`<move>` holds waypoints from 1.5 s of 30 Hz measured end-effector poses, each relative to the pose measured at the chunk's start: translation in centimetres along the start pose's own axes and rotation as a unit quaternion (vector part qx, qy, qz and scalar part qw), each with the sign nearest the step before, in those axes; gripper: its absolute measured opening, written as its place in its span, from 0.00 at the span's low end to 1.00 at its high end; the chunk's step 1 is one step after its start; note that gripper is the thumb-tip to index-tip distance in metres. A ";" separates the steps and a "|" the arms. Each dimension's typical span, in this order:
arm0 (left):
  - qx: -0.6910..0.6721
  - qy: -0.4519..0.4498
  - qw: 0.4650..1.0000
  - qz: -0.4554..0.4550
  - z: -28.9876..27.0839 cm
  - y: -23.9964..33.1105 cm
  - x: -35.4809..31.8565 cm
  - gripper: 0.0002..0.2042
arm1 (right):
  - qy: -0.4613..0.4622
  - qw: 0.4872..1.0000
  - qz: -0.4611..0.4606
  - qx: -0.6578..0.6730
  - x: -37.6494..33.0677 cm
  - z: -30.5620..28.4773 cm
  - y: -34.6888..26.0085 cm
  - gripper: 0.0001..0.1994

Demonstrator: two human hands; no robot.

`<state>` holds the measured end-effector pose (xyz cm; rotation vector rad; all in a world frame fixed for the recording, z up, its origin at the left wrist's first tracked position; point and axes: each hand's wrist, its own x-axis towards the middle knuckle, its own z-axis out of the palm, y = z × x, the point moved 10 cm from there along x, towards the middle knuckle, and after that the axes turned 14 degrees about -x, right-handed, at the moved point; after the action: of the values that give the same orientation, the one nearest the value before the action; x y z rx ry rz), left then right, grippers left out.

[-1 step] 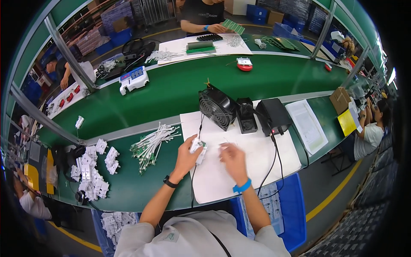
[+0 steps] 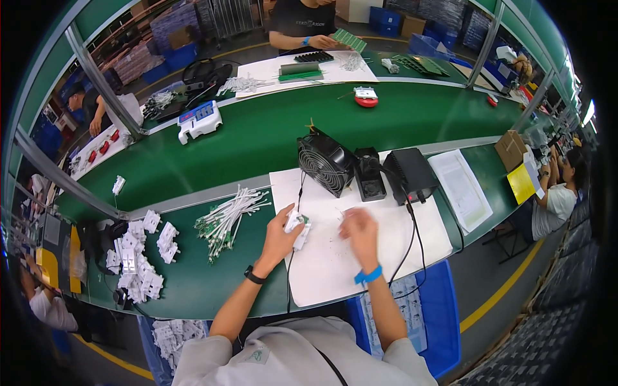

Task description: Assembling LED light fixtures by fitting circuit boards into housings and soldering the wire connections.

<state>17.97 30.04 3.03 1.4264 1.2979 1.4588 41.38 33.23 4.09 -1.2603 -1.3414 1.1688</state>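
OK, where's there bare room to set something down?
The white sheet, nearer you than your left hand and right hand; also the green bench nearer you than the wires, right of the white parts. Crowded: the sheet's far side, with fan, stand and black box.

There are two bare hands here, one left hand (image 2: 280, 237) and one right hand (image 2: 362, 235), two wristbands (image 2: 368, 275) and one held white piece (image 2: 301, 240). The bench carries one fan (image 2: 322, 164), one tool stand (image 2: 371, 188), one black box (image 2: 412, 175), one white mat (image 2: 318, 276), one main heap of white casings (image 2: 132, 257) (too overlapped to count singly) and one wire bundle (image 2: 233, 215).
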 end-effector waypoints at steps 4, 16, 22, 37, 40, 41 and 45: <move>-0.064 -0.061 0.985 -0.146 2.1 -0.5 -1.6 0.26 | 0.155 0.988 -0.022 -0.006 5.3 -6.2 -1.3 0.16; -0.001 -0.197 0.976 -0.092 7.3 1.0 -2.1 0.24 | 0.255 0.919 -0.171 -0.249 12.0 -7.1 -3.2 0.07; 0.137 -0.187 0.972 -0.020 7.4 2.3 -2.0 0.25 | 0.303 0.905 -0.181 -0.236 11.7 -7.3 -1.6 0.07; 0.132 -0.156 0.976 0.076 7.1 2.1 -2.7 0.23 | 0.315 0.905 -0.178 -0.224 11.7 -7.2 -0.4 0.07; 0.122 -0.158 0.976 0.086 7.3 2.3 -2.9 0.24 | 0.365 0.886 -0.217 -0.187 10.3 -8.3 -0.6 0.07; 0.120 -0.157 0.977 0.083 7.2 2.3 -2.8 0.24 | 0.364 0.886 -0.219 -0.187 10.2 -8.4 -0.8 0.07; 0.106 -0.149 0.979 0.088 6.7 2.3 -2.7 0.24 | 0.409 0.831 -0.287 -0.245 7.4 -9.5 -3.7 0.08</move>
<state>25.27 28.11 3.75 1.8627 1.1861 1.1824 50.01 40.96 8.99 -1.3273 -1.2134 -0.1864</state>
